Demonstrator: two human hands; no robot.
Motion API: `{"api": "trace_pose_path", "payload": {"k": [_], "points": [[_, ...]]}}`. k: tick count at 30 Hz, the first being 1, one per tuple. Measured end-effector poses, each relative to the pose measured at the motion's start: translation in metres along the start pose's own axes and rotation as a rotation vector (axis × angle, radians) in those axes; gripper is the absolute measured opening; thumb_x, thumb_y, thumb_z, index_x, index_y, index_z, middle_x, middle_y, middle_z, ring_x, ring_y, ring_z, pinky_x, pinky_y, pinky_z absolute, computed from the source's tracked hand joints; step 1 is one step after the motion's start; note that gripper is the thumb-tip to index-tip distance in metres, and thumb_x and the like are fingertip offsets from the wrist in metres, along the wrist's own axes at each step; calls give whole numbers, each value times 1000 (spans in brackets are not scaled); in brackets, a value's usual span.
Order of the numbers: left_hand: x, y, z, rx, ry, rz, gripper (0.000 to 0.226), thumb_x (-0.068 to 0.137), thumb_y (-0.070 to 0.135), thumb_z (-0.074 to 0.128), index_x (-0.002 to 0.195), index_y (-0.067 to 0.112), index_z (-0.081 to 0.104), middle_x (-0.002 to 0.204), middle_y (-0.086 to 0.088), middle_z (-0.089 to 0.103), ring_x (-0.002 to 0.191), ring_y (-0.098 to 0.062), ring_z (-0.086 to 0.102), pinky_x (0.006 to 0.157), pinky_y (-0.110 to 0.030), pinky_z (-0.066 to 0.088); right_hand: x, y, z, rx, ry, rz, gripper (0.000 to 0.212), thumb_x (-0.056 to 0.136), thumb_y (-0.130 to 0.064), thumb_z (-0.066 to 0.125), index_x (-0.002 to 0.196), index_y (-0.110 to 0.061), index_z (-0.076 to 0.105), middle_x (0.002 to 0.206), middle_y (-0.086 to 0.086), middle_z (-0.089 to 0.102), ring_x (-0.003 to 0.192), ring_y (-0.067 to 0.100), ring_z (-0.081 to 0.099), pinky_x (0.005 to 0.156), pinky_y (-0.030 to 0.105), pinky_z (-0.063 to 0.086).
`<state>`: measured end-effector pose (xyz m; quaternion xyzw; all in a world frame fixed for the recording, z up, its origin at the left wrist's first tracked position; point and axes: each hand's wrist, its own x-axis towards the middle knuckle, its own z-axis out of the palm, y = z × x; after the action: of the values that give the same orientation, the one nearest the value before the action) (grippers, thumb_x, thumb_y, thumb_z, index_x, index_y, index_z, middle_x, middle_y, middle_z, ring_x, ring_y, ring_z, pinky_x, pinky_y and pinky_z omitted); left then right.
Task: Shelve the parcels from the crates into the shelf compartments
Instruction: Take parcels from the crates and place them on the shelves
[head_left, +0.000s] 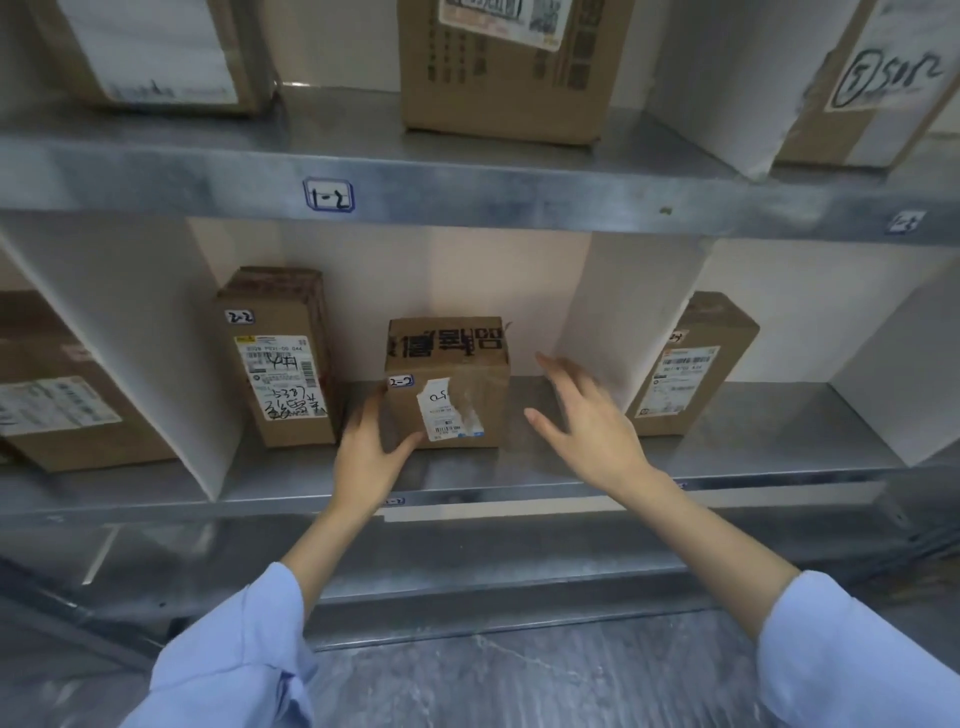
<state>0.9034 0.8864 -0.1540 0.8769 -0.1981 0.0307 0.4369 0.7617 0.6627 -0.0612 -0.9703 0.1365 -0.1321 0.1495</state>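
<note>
Head view: small parcel tagged 2-2 sits on the shelf, mid-compartment. Left hand rests against its lower left corner, fingers roughly straight and touching rather than clamping, though blurred. Right hand is to its right and apart from it, fingers spread, holding nothing. Risk: a one-sided push skews the parcel, or the left hand bumps the tall parcel just left of it.

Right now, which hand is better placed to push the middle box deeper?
Left, probably. The left hand rests against the middle box at its front-left corner; the right hand hangs open beside it, not touching.
</note>
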Motion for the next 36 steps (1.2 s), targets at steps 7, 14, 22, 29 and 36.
{"api": "trace_pose_path", "payload": {"k": [7, 14, 22, 29, 36], "points": [[-32, 45, -42, 462, 114, 195, 58, 91, 53, 42, 136, 17, 50, 131, -5, 54, 118, -27, 46, 90, -41, 38, -16, -14, -36, -114, -96, 11, 60, 101, -55, 34, 153, -27, 28, 156, 3, 33, 139, 26, 33, 105, 39, 39], [-46, 110, -45, 546, -50, 481, 58, 96, 52, 36, 142, 20, 49, 139, -7, 52, 125, -29, 45, 96, -42, 30, -55, -8, -81, -164, -128, 112, 61, 100, -59, 28, 154, -31, 25, 157, 1, 32, 140, 26, 34, 105, 42, 41], [-70, 225, 19, 462, -344, 779, 64, 97, 61, 21, 150, 29, 35, 149, 0, 45, 132, -23, 42, 101, -40, 32, -128, 53, -152, -217, -35, 378, 63, 100, -60, 30, 155, -31, 23, 158, 2, 30, 142, 27, 30, 109, 44, 38], [-114, 366, 115, 320, -501, 1092, 71, 93, 65, 17, 153, 29, 31, 154, 1, 40, 137, -22, 38, 107, -41, 31, -233, 141, -234, -299, 95, 712, 65, 100, -60, 30, 157, -31, 19, 161, 2, 24, 144, 27, 25, 112, 42, 33], [-171, 502, 215, 181, -569, 1276, 78, 88, 69, 8, 155, 31, 22, 156, 2, 35, 142, -19, 30, 112, -40, 26, -344, 238, -300, -365, 148, 1027, 67, 99, -64, 25, 157, -36, 10, 164, -2, 16, 147, 28, 19, 111, 46, 32]]}}
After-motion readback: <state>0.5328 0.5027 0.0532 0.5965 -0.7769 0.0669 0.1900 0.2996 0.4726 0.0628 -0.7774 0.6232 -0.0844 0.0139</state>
